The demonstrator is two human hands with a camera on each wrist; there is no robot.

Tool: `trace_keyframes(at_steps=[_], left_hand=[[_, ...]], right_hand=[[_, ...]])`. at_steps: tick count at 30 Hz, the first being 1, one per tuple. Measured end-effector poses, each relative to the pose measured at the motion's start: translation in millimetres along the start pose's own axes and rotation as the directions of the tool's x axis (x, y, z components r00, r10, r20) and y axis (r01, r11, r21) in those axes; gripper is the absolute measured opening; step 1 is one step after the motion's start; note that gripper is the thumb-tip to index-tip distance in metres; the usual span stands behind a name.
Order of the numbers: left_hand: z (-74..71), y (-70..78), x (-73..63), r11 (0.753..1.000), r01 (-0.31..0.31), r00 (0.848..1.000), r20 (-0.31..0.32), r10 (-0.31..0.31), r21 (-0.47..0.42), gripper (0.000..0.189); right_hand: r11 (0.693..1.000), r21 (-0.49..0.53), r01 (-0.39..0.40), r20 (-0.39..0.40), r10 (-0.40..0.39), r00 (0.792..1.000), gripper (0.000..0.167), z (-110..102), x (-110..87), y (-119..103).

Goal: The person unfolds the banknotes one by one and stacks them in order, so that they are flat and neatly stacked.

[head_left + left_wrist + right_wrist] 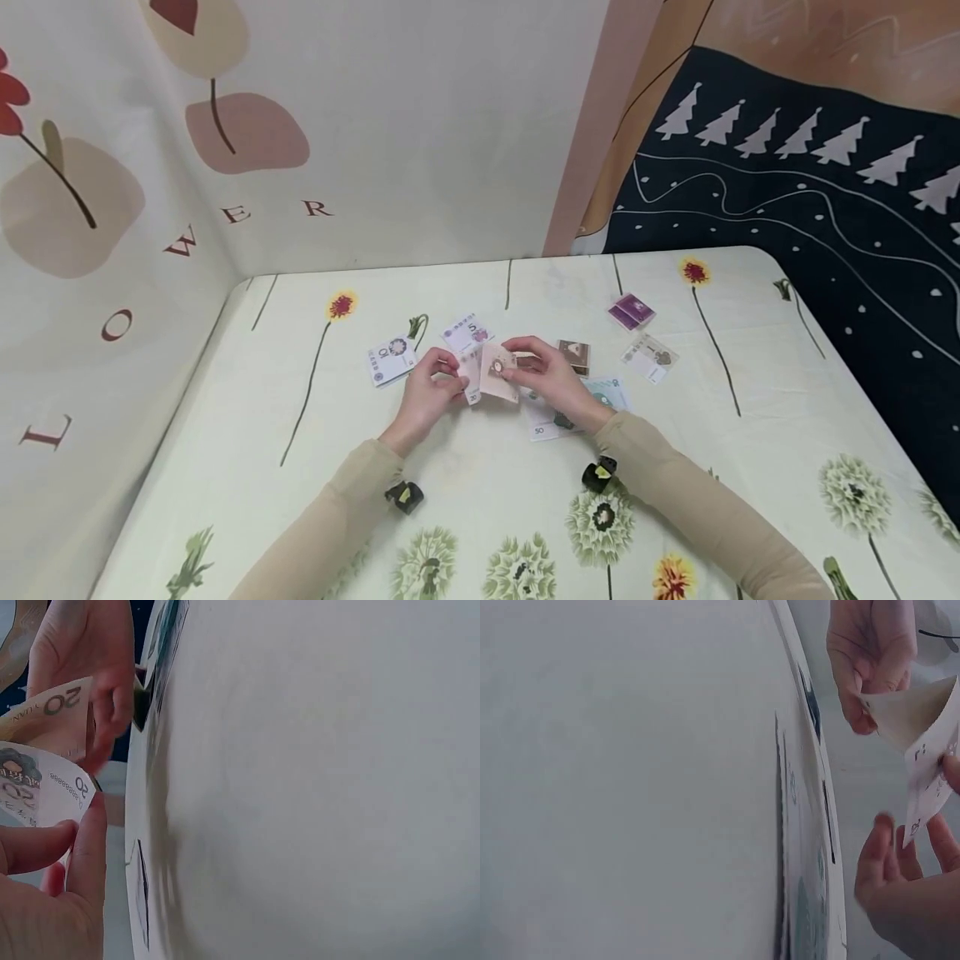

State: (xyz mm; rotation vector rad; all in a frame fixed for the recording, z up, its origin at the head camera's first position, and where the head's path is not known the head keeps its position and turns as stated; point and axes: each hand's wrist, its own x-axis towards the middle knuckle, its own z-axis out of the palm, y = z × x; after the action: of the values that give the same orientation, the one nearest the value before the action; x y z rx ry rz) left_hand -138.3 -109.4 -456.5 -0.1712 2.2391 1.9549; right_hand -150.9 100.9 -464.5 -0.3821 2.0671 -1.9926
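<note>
A pinkish-brown banknote (495,375) with a crease down its middle is held up between both hands. My left hand (431,387) pinches its left end between thumb and finger. My right hand (553,379) grips the right part with thumb and fingertips. In the left wrist view the banknote (64,787) bends in two panels, one printed with YUAN. From the right wrist, the banknote (930,776) shows its fold standing out between the hands. Just behind it lies a pale purple note (463,330) marked 5.
Left of the hands lies a small stack of notes (392,360). A greenish note (546,427) marked 50 and a teal note (617,390) lie partly under the right forearm. Farther right are a brown folded note (577,354), a purple folded note (632,312) and a tan note (651,358).
</note>
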Motion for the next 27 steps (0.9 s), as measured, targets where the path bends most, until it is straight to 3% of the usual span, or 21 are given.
trace_keyframes(at_steps=[15,21,27], left_hand=[[-8.3,1.5,-0.9,1.0,-0.02,1.0,-0.006,0.02,0.02,0.026],[-6.9,1.5,0.5,0.999,-0.018,1.0,-0.005,0.018,0.043,0.027],[-2.8,1.9,1.5,0.998,-0.027,1.0,0.014,0.026,0.056,0.026]], right_hand=[[0.997,0.034,-0.066,-0.055,0.068,0.996,0.037,-22.7,-6.4,-1.7],[0.997,-0.037,-0.069,-0.098,0.065,0.993,0.036,-32.1,-9.6,-1.2],[0.993,-0.078,-0.083,-0.083,0.077,0.994,0.036,-43.7,-13.4,-4.5]])
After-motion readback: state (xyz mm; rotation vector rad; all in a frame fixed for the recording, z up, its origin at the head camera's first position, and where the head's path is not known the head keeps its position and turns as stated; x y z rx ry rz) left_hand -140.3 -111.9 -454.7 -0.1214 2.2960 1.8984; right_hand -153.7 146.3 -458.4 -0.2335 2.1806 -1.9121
